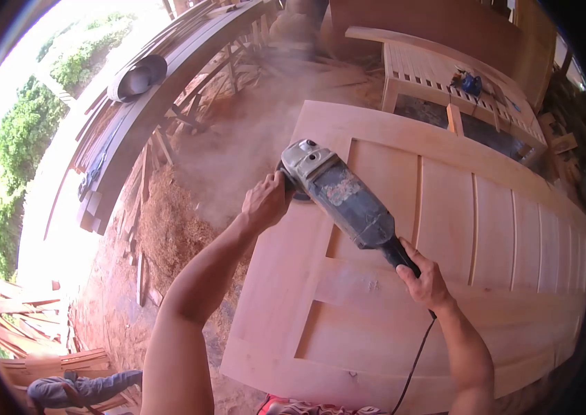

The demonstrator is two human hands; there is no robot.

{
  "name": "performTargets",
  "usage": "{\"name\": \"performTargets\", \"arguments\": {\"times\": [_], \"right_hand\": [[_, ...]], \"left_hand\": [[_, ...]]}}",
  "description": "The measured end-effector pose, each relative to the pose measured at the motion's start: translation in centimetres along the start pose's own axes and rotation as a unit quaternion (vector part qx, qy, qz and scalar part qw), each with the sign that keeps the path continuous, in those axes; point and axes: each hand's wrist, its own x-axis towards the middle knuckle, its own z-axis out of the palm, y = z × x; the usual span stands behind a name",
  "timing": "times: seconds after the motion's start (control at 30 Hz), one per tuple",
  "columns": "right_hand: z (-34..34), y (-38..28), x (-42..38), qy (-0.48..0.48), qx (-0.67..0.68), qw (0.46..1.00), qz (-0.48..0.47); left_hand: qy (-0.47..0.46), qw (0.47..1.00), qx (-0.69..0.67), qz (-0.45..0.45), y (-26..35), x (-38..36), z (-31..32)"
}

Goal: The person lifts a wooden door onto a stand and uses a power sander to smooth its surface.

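A worn grey angle grinder (348, 197) lies slantwise over a large pale wooden door (276, 325) with recessed panels. Its disc, mostly hidden under the head, sits at the door's upper left frame; whether it touches the wood cannot be made out. My left hand (265, 202) is wrapped round the side handle near the head. Around the black rear handle, my right hand (426, 278) is closed, with the thumb along the top. A black power cord (414, 360) hangs from that end and runs down past my body.
Dust drifts beyond the door's left edge, over a heap of shavings (175, 238). Thick beams (189, 66) run along the left, bearing a round grey object (139, 77). A slatted wooden piece (404, 59) with a blue tool (471, 84) stands behind. Grey-blue cloth (92, 387) shows lower left.
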Motion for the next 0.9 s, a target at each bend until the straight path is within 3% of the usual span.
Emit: {"name": "performTargets", "arguments": {"times": [0.1,0.23,0.3,0.4,0.5,0.53,0.63,0.83,0.9], "right_hand": [[1.4,-1.1,-6.9,-0.035,-0.009,0.999,0.009],[3.1,-1.5,-15.3,-0.061,-0.043,0.994,-0.084],[3.9,-0.8,-19.4,-0.126,-0.068,0.987,-0.067],[4.7,-1.7,-21.8,-0.168,-0.064,0.975,-0.130],[5.2,-2.4,-21.6,-0.195,-0.055,0.964,-0.175],[5.4,-2.5,-21.4,-0.208,-0.053,0.960,-0.179],[5.3,-2.2,-20.0,-0.253,-0.048,0.965,-0.056],[2.9,-2.3,-11.3,-0.078,-0.056,0.988,-0.118],[1.5,-1.8,-7.7,-0.086,-0.027,0.995,-0.036]], "left_hand": [[-0.009,0.999,-0.023,-0.038,1.0,-9.1,-0.5],[-0.023,0.992,-0.040,-0.118,3.1,-22.1,-1.0],[-0.035,0.984,-0.045,-0.170,4.3,-28.6,-1.7],[-0.069,0.962,-0.043,-0.260,4.4,-37.9,-1.2],[-0.079,0.946,-0.048,-0.310,4.1,-42.6,-1.1],[-0.072,0.948,-0.052,-0.305,4.0,-42.6,-1.2],[-0.060,0.955,-0.058,-0.283,3.2,-38.9,-1.9],[-0.050,0.985,-0.048,-0.156,1.0,-21.6,-1.6],[-0.050,0.993,-0.037,-0.102,0.2,-14.9,-1.4]]}}
